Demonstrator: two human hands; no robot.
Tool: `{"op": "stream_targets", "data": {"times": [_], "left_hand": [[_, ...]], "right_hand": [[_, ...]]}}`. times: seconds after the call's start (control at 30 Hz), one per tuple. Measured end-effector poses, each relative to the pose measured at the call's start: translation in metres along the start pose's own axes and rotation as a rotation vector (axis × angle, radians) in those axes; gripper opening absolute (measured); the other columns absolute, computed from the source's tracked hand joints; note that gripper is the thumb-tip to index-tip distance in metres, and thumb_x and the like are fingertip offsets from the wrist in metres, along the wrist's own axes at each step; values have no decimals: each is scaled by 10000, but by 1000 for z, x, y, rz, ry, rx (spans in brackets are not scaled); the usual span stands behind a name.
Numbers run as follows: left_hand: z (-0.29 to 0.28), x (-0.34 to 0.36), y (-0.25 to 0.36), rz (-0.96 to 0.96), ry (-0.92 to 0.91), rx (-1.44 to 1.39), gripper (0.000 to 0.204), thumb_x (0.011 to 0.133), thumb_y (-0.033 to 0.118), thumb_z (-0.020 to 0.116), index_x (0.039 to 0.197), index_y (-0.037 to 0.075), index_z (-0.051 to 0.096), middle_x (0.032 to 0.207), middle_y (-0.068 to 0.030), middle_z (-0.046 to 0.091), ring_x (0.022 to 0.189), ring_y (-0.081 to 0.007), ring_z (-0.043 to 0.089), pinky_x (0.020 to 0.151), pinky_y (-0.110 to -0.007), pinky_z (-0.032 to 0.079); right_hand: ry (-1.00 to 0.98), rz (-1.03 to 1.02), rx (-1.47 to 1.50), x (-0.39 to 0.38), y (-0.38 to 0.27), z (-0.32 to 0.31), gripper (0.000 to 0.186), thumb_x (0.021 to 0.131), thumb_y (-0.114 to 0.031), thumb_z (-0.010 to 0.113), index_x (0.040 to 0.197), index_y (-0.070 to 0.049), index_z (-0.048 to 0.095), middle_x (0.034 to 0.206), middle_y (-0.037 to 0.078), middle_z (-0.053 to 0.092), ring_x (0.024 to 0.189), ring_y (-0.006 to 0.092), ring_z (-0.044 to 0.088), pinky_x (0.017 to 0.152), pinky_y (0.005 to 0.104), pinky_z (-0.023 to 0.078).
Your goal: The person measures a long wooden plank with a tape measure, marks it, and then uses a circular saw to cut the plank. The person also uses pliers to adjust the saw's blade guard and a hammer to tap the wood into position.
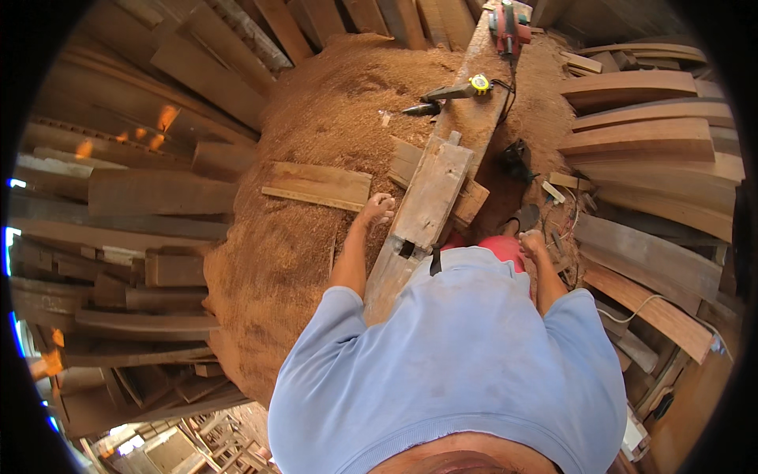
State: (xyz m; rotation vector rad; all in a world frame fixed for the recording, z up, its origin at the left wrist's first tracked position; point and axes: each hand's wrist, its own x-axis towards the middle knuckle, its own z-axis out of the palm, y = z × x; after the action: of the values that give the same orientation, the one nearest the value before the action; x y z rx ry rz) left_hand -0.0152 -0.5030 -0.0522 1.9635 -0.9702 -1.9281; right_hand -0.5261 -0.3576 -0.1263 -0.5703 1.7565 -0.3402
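My left hand is beside the left edge of a thick wooden block, its dusty fingers curled in and nothing visible in them. The block lies lengthwise on a long bench beam, which has a dark square hole near my waist. To the hand's left a flat board rests on the sawdust. My right hand hangs by my right thigh in red shorts, its fingers curled and partly hidden, with nothing seen in them. Short wood pieces lie crosswise under the block.
Farther along the bench are a yellow tape measure, a hammer-like tool and a red corded power tool. A dark tool and a white power strip lie on the right. Sawdust covers the floor; stacked planks line both sides.
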Motion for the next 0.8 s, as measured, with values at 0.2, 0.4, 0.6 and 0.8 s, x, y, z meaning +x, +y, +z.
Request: {"op": "stream_targets", "data": {"times": [0.2, 0.4, 0.6, 0.8], "left_hand": [[6, 27, 44, -29, 154, -15, 744, 940, 507, 607, 1504, 77, 382, 1421, -247, 519, 1174, -385, 594, 1001, -503, 473], [78, 13, 66, 622, 482, 712, 866, 858, 412, 702, 1528, 27, 313, 1410, -348, 462, 1245, -492, 513, 1078, -519, 409], [122, 5, 97, 610, 242, 817, 1001, 799, 350, 788, 1578, 98, 213, 1369, -337, 497, 1265, -498, 494, 1059, -520, 423], [98, 51, 120, 549, 110, 1050, 1104, 732, 435, 863, 1574, 155, 206, 1222, -340, 613, 1155, -500, 595, 969, -535, 483]], "right_hand": [[195, 102, 298, -43, 35, -29, 212, 956, -210, 583, 775, -101, 570, 645, -2, 558, 515, 144, 532, 432, 320, 352], [251, 211, 357, -68, 91, -11, 158, 937, -169, 590, 820, -74, 639, 667, 32, 599, 528, 183, 542, 483, 365, 414], [193, 186, 250, -79, 82, 1, 225, 952, -198, 584, 763, -87, 633, 630, 25, 589, 493, 170, 543, 432, 345, 408], [182, 136, 450, -84, 55, 3, 157, 971, -227, 576, 888, -109, 639, 713, 9, 604, 541, 127, 540, 463, 312, 394]]}}
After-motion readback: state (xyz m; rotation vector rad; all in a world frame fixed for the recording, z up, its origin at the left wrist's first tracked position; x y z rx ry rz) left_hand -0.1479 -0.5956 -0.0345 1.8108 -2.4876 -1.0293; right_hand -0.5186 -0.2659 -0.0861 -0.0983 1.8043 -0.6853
